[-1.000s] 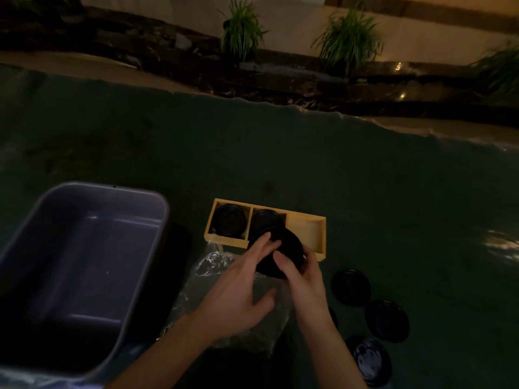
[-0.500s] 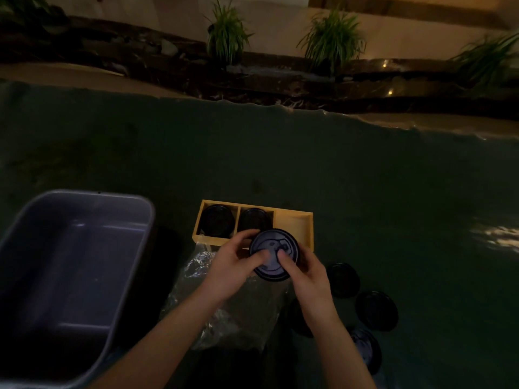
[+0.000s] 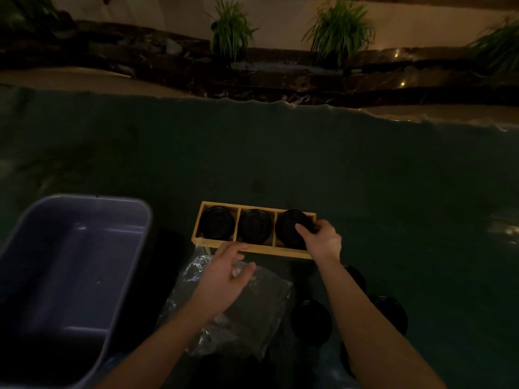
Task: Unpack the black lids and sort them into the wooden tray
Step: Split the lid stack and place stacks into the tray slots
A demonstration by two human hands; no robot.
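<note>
A black lid sits tilted in the right compartment of the wooden tray, pinched at its edge by the right hand. Recommended: press it level before release. The left hand, fingers loosely spread, holds nothing above the plastic bag. Loose lids await nearby.

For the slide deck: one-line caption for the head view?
Right hand sets a black lid into the wooden tray; left hand over plastic bag.
</note>
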